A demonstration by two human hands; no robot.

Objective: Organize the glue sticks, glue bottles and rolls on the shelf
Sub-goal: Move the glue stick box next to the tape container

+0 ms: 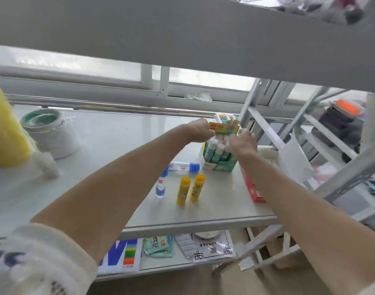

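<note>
Green glue stick box [219, 165] near shelf [203, 220] back right corner; left hand [198, 130] pinches flap [219, 126], right hand [243, 143] grips sticks [213, 145]. Advice: steady box, seat sticks upright.

Surface: pale grey metal shelf board [110, 133]
Right: green cardboard display box of white-capped glue sticks [219, 160]
Front: two upright yellow glue sticks [191, 189], two blue-capped clear glue bottles [183, 166]
Left: white tape rolls [48, 128]

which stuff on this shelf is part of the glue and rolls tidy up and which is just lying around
Job: green glue stick box, two yellow glue sticks, two blue-capped glue bottles, tape rolls.
Lying about: red carton, crumpled tissue, packets on the lower shelf.
</note>
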